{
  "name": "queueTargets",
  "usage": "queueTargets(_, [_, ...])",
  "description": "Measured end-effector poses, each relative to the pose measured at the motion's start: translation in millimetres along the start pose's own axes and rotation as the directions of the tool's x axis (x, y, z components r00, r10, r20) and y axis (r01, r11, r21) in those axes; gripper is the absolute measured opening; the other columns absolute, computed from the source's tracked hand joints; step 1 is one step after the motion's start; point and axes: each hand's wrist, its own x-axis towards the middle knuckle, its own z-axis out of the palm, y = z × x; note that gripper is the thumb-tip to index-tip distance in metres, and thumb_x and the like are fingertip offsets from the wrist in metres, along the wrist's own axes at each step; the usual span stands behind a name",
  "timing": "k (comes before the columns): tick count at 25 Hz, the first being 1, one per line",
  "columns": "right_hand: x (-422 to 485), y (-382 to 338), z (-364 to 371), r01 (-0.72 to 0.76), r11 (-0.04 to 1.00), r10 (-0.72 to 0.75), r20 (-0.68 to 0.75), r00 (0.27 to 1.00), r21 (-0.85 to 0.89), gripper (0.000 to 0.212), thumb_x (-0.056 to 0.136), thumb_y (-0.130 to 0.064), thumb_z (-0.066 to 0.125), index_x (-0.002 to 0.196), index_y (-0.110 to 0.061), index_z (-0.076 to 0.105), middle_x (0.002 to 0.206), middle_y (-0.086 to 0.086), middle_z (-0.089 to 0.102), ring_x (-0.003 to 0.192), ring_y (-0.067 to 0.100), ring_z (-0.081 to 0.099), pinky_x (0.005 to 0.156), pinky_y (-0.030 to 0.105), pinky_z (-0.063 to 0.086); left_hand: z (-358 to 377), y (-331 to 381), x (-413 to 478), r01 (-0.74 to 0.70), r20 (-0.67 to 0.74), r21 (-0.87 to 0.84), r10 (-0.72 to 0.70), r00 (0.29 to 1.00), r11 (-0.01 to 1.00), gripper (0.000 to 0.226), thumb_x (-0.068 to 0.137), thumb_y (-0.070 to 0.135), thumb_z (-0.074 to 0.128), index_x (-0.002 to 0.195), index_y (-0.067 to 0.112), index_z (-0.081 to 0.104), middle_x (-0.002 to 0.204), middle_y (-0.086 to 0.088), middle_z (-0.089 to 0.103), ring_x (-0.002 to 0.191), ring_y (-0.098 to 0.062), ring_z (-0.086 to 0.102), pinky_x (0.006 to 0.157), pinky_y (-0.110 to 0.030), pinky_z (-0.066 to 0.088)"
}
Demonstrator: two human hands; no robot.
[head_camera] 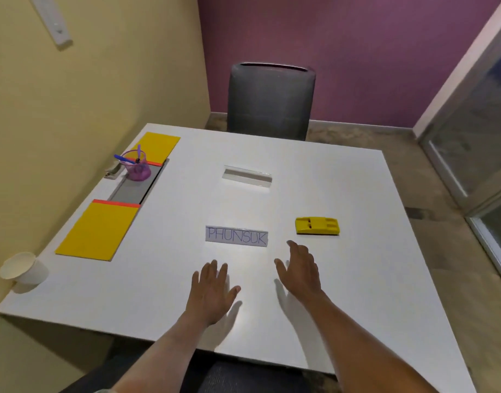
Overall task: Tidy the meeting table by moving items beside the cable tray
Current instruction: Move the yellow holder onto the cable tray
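Note:
A grey cable tray (133, 190) is set into the white table (342, 293) at the left, with a purple pen holder (138, 165) standing in it. Yellow folders lie at both ends, one far (158, 147) and one near (97, 231). A name card reading PHUNSUK (237, 236) lies mid-table, a clear card stand (247, 176) beyond it, and a yellow stapler-like item (317, 225) to the right. My left hand (212, 290) hovers flat with fingers spread, just short of the card. My right hand (300, 272) is open too, edge-on, between card and yellow item. Both hold nothing.
A white paper cup (22, 269) stands at the table's near left edge. A small grey stapler (113, 170) lies by the wall behind the pen holder. A dark office chair (270, 102) faces me across the table. A yellow wall runs along the left, a glass partition on the right.

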Motion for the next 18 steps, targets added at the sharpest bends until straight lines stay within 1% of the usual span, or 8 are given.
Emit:
queueTargets(4, [36, 18, 8, -0.074, 0.997, 0.073, -0.019, 0.997, -0.025, 0.065, 0.094, -0.039, 0.059, 0.149, -0.016, 0.034, 0.145, 0.01, 0.042, 0.129, 0.033, 0.044, 0.104, 0.043, 0.04, 31, -41, 24, 0.009, 0.046, 0.079, -0.013, 0.999, 0.997, 0.089, 0.098, 0.063, 0.009, 0.125, 0.001, 0.066, 0.131, -0.028, 0.06, 0.116, -0.043, 0.062, 0.088, -0.053, 0.053])
queueTargets(6, [60, 25, 13, -0.09, 0.993, 0.088, -0.025, 0.996, -0.07, 0.068, 0.093, -0.037, 0.06, 0.151, -0.016, 0.031, 0.151, 0.01, 0.036, 0.133, 0.034, 0.04, 0.105, 0.045, 0.039, 52, -68, 37, -0.002, 0.038, 0.094, -0.001, 0.999, 0.996, 0.08, 0.095, 0.062, 0.022, 0.134, 0.001, 0.058, 0.141, -0.029, 0.052, 0.125, -0.044, 0.054, 0.094, -0.056, 0.048])
queueTargets(7, [66, 28, 6, -0.085, 0.991, 0.082, -0.029, 0.996, -0.105, 0.07, 0.093, -0.036, 0.06, 0.152, -0.017, 0.029, 0.155, 0.01, 0.03, 0.137, 0.034, 0.035, 0.106, 0.046, 0.038, 53, -75, 37, 0.005, 0.002, 0.094, -0.005, 1.0, 0.996, 0.078, 0.094, 0.06, 0.026, 0.141, 0.003, 0.052, 0.147, -0.029, 0.045, 0.131, -0.045, 0.048, 0.098, -0.058, 0.044])
queueTargets(9, [93, 41, 6, -0.071, 0.972, 0.064, -0.038, 0.997, -0.222, 0.074, 0.092, -0.033, 0.061, 0.155, -0.017, 0.024, 0.161, 0.011, 0.021, 0.143, 0.033, 0.027, 0.106, 0.047, 0.037, 72, -94, 43, 0.002, 0.003, 0.064, -0.002, 1.0, 0.998, 0.078, 0.096, 0.06, 0.023, 0.154, 0.01, 0.032, 0.16, -0.023, 0.027, 0.144, -0.042, 0.031, 0.11, -0.058, 0.034])
queueTargets(11, [119, 53, 4, -0.06, 0.938, 0.048, -0.044, 0.998, -0.342, 0.078, 0.09, -0.026, 0.063, 0.156, -0.018, 0.021, 0.163, 0.012, 0.018, 0.144, 0.034, 0.026, 0.105, 0.047, 0.039, 91, -109, 45, -0.03, -0.032, 0.068, 0.033, 0.999, 0.997, 0.077, 0.098, 0.063, 0.019, 0.16, 0.018, 0.013, 0.166, -0.018, 0.011, 0.15, -0.039, 0.016, 0.117, -0.057, 0.022])
queueTargets(12, [124, 59, -6, -0.069, 0.919, 0.05, -0.059, 0.997, -0.389, 0.079, 0.09, -0.022, 0.063, 0.156, -0.019, 0.02, 0.163, 0.011, 0.017, 0.144, 0.035, 0.026, 0.105, 0.048, 0.04, 90, -109, 43, -0.047, -0.054, 0.071, 0.051, 0.997, 0.996, 0.077, 0.098, 0.064, 0.019, 0.161, 0.02, 0.009, 0.167, -0.017, 0.007, 0.152, -0.038, 0.013, 0.119, -0.056, 0.018])
queueTargets(16, [159, 74, -5, -0.133, 0.87, 0.133, -0.032, 0.991, -0.475, 0.079, 0.088, -0.017, 0.063, 0.154, -0.022, 0.019, 0.158, 0.007, 0.022, 0.142, 0.036, 0.025, 0.104, 0.05, 0.04, 105, -117, 45, -0.042, -0.096, 0.004, 0.042, 0.994, 0.999, 0.077, 0.097, 0.066, 0.023, 0.161, 0.027, 0.005, 0.169, -0.008, -0.001, 0.156, -0.029, 0.003, 0.123, -0.052, 0.008])
queueTargets(18, [166, 74, -8, -0.148, 0.86, 0.155, -0.026, 0.988, -0.488, 0.071, 0.086, -0.015, 0.062, 0.149, -0.019, 0.028, 0.148, 0.008, 0.033, 0.135, 0.036, 0.032, 0.099, 0.048, 0.04, 103, -116, 44, -0.047, -0.115, -0.007, 0.046, 0.992, 0.999, 0.077, 0.096, 0.066, 0.025, 0.161, 0.027, 0.006, 0.169, -0.007, -0.001, 0.156, -0.028, 0.003, 0.123, -0.051, 0.007])
